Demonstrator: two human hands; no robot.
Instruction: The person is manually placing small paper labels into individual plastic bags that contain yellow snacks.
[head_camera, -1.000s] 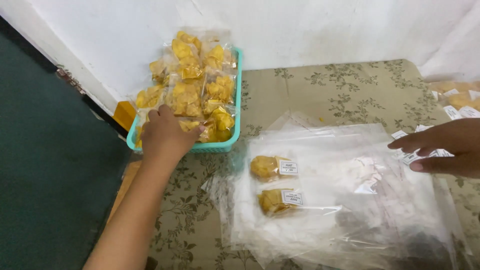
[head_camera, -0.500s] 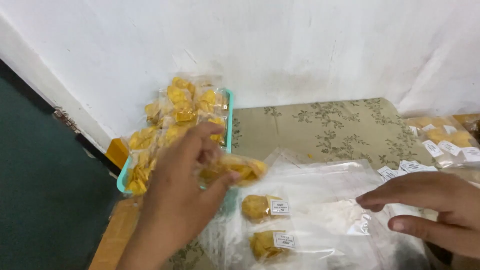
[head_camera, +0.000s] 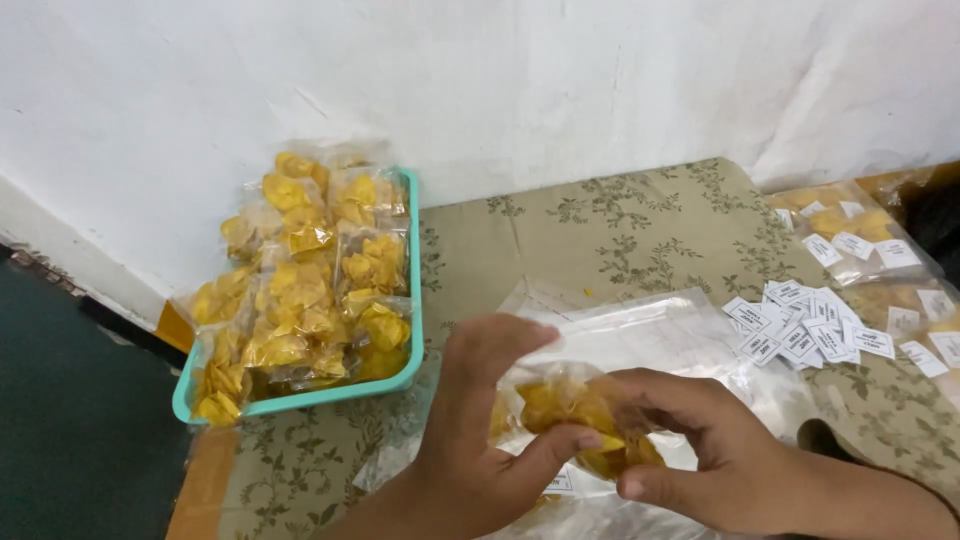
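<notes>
My left hand (head_camera: 485, 420) and my right hand (head_camera: 700, 450) both grip one small clear packet of yellow chips (head_camera: 560, 410), held just above a large clear plastic bag (head_camera: 650, 330) that lies on the floral cloth. The left thumb and fingers pinch the packet's left side; the right fingers hold its right side. A teal tray (head_camera: 410, 290) piled with several more chip packets (head_camera: 300, 290) sits to the left, against the white wall.
A heap of small white paper labels (head_camera: 810, 325) lies on the cloth to the right. Labelled chip packets (head_camera: 850, 235) rest at the far right. The floral cloth (head_camera: 600, 225) covers a low surface beside a dark green floor (head_camera: 70, 420).
My left hand took a packet from the teal tray and carried it right, over the plastic bag. My right hand came in from the right and took hold of it too.
</notes>
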